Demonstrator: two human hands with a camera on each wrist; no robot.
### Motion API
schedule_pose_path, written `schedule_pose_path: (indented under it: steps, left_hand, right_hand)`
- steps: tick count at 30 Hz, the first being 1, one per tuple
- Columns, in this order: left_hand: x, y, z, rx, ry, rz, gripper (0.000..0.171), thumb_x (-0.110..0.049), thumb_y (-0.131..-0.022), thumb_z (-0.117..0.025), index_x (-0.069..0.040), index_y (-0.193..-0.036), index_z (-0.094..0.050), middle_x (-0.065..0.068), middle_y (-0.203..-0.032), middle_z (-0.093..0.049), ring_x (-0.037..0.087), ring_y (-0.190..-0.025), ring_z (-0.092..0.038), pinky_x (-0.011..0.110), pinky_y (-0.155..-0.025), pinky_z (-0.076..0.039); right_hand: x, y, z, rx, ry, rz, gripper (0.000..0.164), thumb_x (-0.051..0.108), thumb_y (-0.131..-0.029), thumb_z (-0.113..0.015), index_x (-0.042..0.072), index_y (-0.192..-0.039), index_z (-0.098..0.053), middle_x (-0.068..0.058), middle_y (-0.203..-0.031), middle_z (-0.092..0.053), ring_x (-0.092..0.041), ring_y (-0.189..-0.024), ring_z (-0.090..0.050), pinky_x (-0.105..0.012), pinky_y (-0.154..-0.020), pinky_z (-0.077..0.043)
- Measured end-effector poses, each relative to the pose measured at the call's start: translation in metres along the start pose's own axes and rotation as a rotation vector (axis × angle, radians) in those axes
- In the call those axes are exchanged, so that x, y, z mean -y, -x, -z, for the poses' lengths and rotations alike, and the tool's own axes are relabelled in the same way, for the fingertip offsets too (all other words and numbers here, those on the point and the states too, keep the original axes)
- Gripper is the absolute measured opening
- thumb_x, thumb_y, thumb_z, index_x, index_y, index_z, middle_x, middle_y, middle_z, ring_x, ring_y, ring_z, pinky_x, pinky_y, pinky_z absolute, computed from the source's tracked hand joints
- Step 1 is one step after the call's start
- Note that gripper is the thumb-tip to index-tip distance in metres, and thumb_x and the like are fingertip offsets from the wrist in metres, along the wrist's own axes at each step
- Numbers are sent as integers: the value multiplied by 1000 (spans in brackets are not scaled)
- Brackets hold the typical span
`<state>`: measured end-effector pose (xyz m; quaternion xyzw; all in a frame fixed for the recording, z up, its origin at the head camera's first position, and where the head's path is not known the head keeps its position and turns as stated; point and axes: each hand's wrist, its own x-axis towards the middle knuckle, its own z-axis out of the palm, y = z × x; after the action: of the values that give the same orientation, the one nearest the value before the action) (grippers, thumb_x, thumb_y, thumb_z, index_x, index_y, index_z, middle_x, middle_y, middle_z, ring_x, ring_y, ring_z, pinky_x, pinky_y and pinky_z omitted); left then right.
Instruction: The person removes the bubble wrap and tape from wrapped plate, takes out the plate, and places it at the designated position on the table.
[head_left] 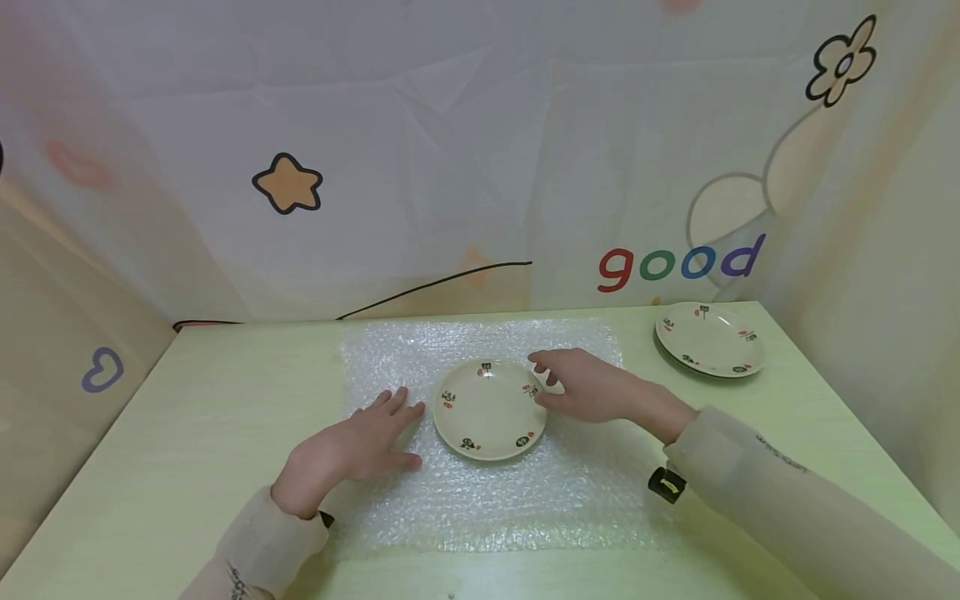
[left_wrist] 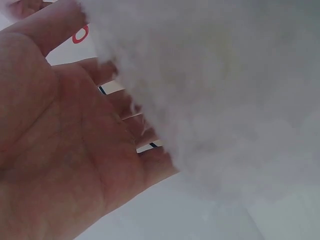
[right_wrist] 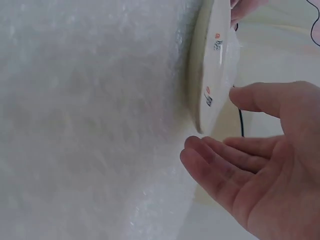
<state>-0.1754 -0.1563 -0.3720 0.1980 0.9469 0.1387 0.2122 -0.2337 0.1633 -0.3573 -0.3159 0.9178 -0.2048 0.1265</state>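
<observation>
A round cream plate (head_left: 489, 410) with small red and black prints round its rim lies face up on a sheet of bubble wrap (head_left: 480, 508). My right hand (head_left: 588, 385) is at the plate's right edge, fingers and thumb spread apart around the rim. In the right wrist view, a gap shows between the fingertips (right_wrist: 192, 145) and the plate (right_wrist: 212, 75). To the left of the plate, my left hand (head_left: 360, 442) is over the bubble wrap with its fingers spread. Bubble wrap (left_wrist: 210, 100) covers the ends of those fingers in the left wrist view.
At the table's back right corner sits a stack of similar plates (head_left: 708, 340). The pale green table (head_left: 217, 417) ends at a printed curtain (head_left: 450, 167) behind, with more curtain on both sides.
</observation>
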Motion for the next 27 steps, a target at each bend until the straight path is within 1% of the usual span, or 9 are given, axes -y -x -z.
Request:
schedule_pose_path:
  steps: [5,9,16,22,25,27]
  left_hand:
    - [-1,-1,0,6,0,8,75,-31,-98,-72,-2,-158,-37,28,-166,-16,48,-152,-12,67,-117,-21]
    - [-1,-1,0,11,3,15,75,-31,-97,-73,-3,-158,-37,28,-166,-16,47,-152,-12,67,-117,-21]
    - [-2,-1,0,16,7,19,75,-31,-98,-72,-3,-158,-37,27,-166,-16,47,-153,-11,66,-117,-20]
    - [-3,-1,1,17,2,21,75,-30,-98,-72,-3,-158,-37,28,-166,-15,47,-153,-11,67,-117,-20]
    - [-3,-1,2,17,2,20,76,-30,-98,-73,-3,-158,-37,27,-166,-15,47,-153,-11,67,-117,-20]
    - [-3,-1,2,17,0,17,76,-30,-97,-73,-3,-158,-37,27,-166,-16,47,-153,-11,67,-117,-21]
  right_hand:
    - [-3,-8,-9,-73,-68,-22,47,12,-97,-68,-13,-134,-55,-18,-116,-68,-28,-98,-67,-41,-86,-56]
    - [-6,-12,-14,-88,-102,-53,43,11,-97,-69,-14,-130,-58,-18,-111,-69,-26,-93,-66,-39,-83,-57]
    - [-4,-16,-19,-88,-152,-128,38,11,-99,-66,-12,-128,-61,-17,-110,-70,-26,-97,-66,-38,-83,-58]
    - [-2,-17,-21,-91,-256,-230,41,13,-101,-65,-10,-134,-60,-17,-118,-67,-29,-105,-63,-39,-89,-57]
    - [-4,-16,-22,-104,-310,-254,41,12,-100,-65,-10,-135,-59,-18,-120,-66,-30,-109,-62,-40,-92,-56]
    - [-5,-16,-22,-109,-335,-259,40,10,-100,-64,-10,-135,-59,-18,-121,-65,-30,-109,-61,-39,-92,-56]
